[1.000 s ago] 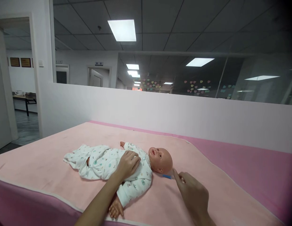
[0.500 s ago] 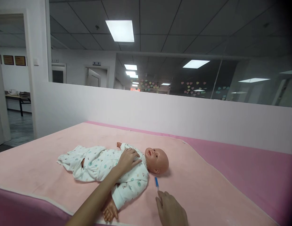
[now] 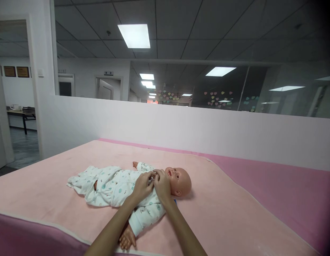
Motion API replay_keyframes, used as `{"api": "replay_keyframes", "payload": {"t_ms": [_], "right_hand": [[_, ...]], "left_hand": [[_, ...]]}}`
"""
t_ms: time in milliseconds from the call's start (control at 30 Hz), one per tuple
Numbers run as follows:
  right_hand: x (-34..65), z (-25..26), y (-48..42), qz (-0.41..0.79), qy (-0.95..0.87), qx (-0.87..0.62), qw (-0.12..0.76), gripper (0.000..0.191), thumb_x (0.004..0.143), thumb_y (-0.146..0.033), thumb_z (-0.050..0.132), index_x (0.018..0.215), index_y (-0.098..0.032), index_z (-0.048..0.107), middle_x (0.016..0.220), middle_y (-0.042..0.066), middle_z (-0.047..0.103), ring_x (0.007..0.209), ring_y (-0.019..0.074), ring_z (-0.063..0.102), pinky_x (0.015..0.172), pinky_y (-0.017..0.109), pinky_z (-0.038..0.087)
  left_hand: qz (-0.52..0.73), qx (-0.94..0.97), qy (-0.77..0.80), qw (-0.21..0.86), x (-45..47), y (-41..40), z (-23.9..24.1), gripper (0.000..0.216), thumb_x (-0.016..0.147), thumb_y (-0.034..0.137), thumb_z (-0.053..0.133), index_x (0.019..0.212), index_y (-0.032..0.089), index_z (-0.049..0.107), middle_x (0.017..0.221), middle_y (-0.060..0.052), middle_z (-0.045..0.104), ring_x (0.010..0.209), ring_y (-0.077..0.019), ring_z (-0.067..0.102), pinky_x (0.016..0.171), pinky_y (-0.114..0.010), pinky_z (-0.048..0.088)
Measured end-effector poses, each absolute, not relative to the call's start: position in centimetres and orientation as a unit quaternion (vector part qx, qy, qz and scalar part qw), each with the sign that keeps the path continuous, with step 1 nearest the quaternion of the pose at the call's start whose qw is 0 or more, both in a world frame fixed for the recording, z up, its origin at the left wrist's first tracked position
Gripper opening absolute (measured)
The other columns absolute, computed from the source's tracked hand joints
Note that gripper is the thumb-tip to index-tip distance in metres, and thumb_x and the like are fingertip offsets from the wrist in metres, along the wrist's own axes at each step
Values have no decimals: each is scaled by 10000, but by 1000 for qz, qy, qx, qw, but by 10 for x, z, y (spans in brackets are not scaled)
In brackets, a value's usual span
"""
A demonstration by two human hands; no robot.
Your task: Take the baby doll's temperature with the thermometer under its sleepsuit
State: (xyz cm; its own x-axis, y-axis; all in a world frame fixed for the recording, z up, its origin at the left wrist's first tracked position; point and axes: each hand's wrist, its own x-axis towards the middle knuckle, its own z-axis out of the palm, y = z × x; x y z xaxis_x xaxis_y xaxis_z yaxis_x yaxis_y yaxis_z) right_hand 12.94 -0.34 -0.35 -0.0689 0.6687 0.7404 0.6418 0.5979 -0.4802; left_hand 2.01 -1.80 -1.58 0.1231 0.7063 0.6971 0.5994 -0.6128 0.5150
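Fingertips of both your hands are bunched together at the collar of the baby doll (image 3: pixel 133 185), your left hand (image 3: pixel 142 185) and right hand (image 3: pixel 162 184) touching each other just below the doll's chin, and they look to be pinching the neckline of the printed sleepsuit (image 3: pixel 111 183); whether there is a snap or button between them you cannot tell from here. Taking the doll as your landmark: beneath it spreads the pale pink blanket (image 3: pixel 220 213), which covers most of the deeper pink mattress (image 3: pixel 287 185) showing beyond the doll's head side. Behind the doll runs the white partition wall (image 3: pixel 180 124), with dark office glass above it. The doll itself lies on its back near the middle of the blanket, head (image 3: pixel 179 181) to your right, legs to your left, its near arm stretched toward you with the bare doll hand (image 3: pixel 126 241) close to the blanket's front edge. Just beside the doll's head, on your side, a sliver of a small blue object (image 3: pixel 175 201) peeks out past your right wrist; too little shows to name it. By the look of it you are working the garment's top fastening at the neck. A next move there would call for a small, fine grip from both thumbs and forefingers, keeping the fabric taut without lifting the doll's head.
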Motion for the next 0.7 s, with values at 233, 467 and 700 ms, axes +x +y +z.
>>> {"api": "replay_keyframes", "payload": {"t_ms": [233, 467, 700], "right_hand": [[128, -24, 6, 51, -707, -387, 590, 312, 697, -89, 324, 771, -165, 617, 735, 43, 602, 712, 162, 530, 663, 261, 419], [130, -26, 2, 54, -717, -369, 588, 378, 599, -36, 335, 864, -159, 577, 812, 45, 576, 783, 168, 512, 738, 284, 425], [126, -25, -1, 16, -723, -377, 579, 429, 578, -16, 354, 926, -168, 552, 866, 49, 556, 841, 182, 504, 768, 301, 427]], "left_hand": [[510, 739, 436, 53, 23, -24, -11, 252, 737, 95, 435, 933, 228, 522, 881, 8, 623, 818, -159, 548, 749, -284, 404], [541, 721, 421, 101, 23, -26, -7, 207, 771, 121, 429, 911, 223, 544, 906, 3, 636, 812, -146, 579, 762, -278, 436], [557, 713, 406, 132, 20, -20, -10, 228, 763, 104, 415, 918, 218, 537, 902, 10, 637, 807, -133, 594, 746, -258, 441]]}}
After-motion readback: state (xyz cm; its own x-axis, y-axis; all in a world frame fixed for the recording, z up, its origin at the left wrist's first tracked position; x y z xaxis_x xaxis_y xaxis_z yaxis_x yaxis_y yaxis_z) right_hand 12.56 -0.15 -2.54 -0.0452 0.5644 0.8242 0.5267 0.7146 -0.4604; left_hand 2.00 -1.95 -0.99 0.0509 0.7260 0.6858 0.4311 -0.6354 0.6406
